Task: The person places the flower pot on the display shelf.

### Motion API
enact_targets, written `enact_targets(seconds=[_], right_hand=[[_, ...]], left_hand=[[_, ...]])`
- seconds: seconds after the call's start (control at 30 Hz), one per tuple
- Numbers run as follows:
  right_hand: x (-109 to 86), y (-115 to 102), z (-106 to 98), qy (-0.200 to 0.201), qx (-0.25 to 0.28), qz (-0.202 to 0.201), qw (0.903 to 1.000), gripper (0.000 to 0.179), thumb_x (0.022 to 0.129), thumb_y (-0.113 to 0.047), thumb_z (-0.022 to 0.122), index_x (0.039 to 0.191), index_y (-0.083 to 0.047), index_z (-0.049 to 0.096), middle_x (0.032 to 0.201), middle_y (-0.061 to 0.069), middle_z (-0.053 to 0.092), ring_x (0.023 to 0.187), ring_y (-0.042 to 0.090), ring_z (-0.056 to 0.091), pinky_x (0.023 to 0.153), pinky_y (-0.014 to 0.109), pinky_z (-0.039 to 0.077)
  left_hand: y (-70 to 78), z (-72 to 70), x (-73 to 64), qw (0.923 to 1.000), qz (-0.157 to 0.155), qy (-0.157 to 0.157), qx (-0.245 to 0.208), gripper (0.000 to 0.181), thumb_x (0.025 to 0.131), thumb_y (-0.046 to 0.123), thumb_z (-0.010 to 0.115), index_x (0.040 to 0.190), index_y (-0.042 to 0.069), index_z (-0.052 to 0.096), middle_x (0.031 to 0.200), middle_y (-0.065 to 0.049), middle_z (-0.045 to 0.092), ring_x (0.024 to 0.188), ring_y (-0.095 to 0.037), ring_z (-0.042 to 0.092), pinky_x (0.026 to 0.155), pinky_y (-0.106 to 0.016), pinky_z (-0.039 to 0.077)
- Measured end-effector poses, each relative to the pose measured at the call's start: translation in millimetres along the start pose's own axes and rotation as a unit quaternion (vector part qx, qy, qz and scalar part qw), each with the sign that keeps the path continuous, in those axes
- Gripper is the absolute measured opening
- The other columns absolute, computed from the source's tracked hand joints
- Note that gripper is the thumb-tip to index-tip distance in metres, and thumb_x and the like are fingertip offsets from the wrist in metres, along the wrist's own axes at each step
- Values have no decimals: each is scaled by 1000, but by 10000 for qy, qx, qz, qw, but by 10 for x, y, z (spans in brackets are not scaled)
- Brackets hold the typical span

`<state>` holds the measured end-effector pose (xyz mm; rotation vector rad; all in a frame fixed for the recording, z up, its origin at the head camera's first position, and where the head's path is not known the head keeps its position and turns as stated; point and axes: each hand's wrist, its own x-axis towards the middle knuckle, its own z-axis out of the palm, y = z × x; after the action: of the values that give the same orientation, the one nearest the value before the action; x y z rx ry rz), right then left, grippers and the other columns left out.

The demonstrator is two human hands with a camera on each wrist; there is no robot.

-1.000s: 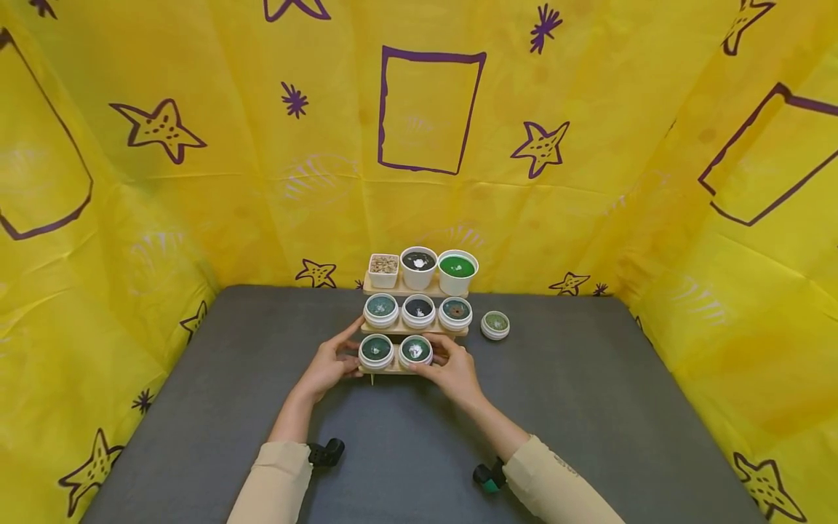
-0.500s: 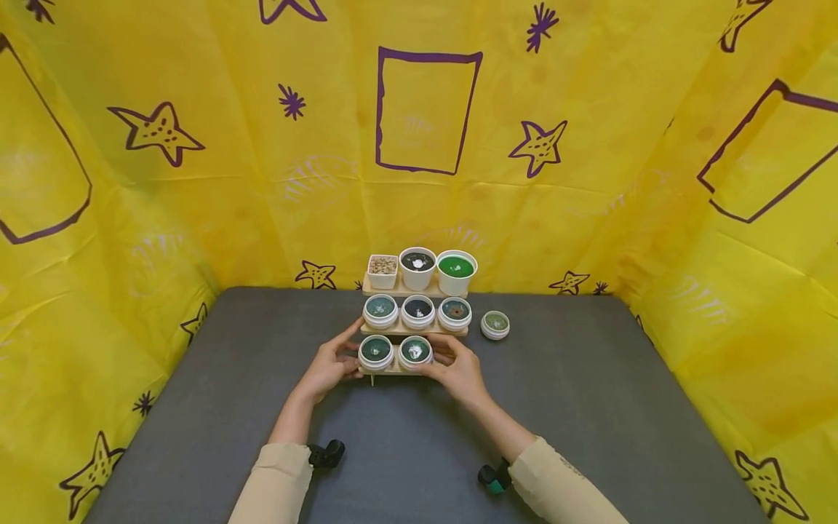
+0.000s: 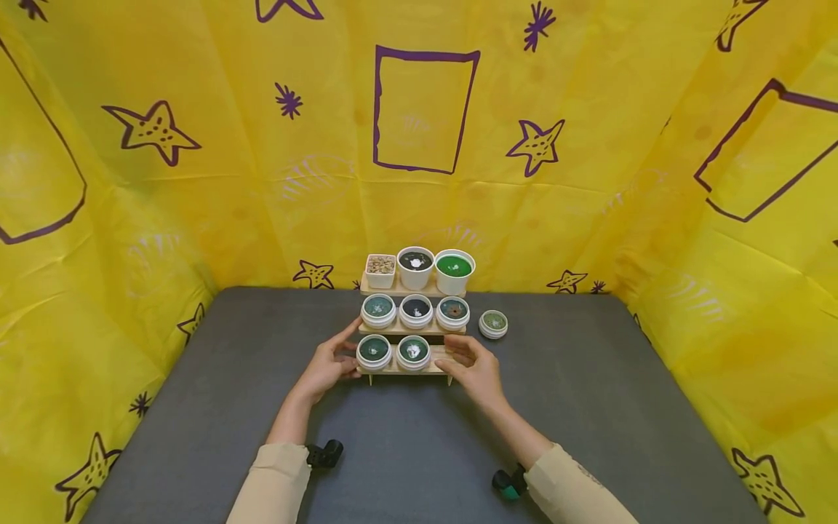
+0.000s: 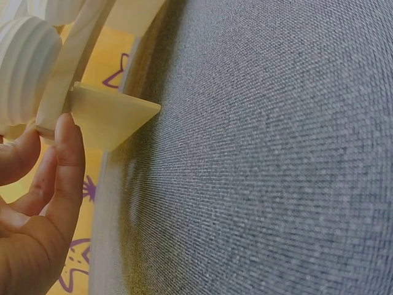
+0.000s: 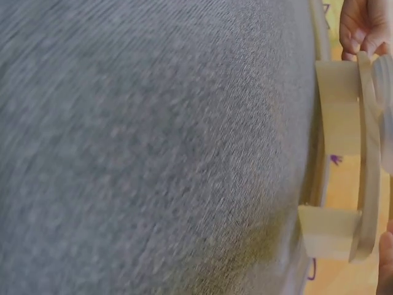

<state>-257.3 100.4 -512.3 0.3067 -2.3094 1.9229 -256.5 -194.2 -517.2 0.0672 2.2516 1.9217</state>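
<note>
A light wooden three-tier stand (image 3: 435,368) holds white pots. My left hand (image 3: 326,368) grips the left end of its lowest shelf; in the left wrist view, thumb and fingers meet at the board's corner (image 4: 69,77). Two round white pots with dark green tops, one on the left (image 3: 374,352) and one in the middle (image 3: 413,352), sit on that shelf. My right hand (image 3: 481,375) is beside the shelf's bare right end, fingers loosely bent and holding nothing. In the right wrist view, only a sliver of that hand (image 5: 386,264) shows.
Three round pots (image 3: 415,311) line the middle shelf. The top shelf bears a square pot of pebbly bits (image 3: 380,269), a dark-topped cup (image 3: 415,268) and a green-topped cup (image 3: 455,271). A small pot (image 3: 493,324) stands right of the stand on the grey table (image 3: 576,407).
My right hand has let go of the middle pot on the lowest shelf and moved right, to the shelf's right end. My left hand keeps its grip.
</note>
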Motion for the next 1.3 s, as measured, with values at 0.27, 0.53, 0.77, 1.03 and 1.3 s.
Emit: enact_targets(seconds=[0.27,0.53,0.77,1.03,1.3], right_hand=[[-13,25,-112,160,-196,11,9997,43,76,-8,83,116,0,68,118,22,70,109,35,68,98,46,55],[-2,43,-261,423,-281,73,9987,42,76,-6,83,116,-2,68,119,21,70,112,39,66,99,44,55],[53,102,-405,593,-427,220,9971,44,77,-9,83,118,-2,68,121,22,69,113,37,66,100,46,54],[171,149,-554,768,-562,358,9948,47,76,-11,84,118,0,67,122,22,69,112,34,67,100,40,55],[282,215,-700,967,-965,446,9896,48,78,-16,84,120,0,66,123,21,68,114,37,66,99,38,56]], left_hand=[[-4,-3,0,10000,-6,14,-5,84,88,-13,56,155,31,32,120,-25,52,76,-14,63,73,-39,62],[3,-5,0,10000,-29,20,-15,85,87,-14,56,155,31,32,118,-24,53,76,-13,63,72,-37,62],[1,-4,1,10000,-12,4,-33,84,87,-14,55,155,30,32,119,-25,52,76,-13,63,72,-37,62],[-5,3,2,10000,33,-33,-45,84,87,-14,55,155,29,32,119,-25,52,75,-13,63,70,-33,62],[-16,-1,1,10000,35,-28,-87,84,87,-14,55,155,29,32,119,-25,52,75,-13,63,70,-33,62]])
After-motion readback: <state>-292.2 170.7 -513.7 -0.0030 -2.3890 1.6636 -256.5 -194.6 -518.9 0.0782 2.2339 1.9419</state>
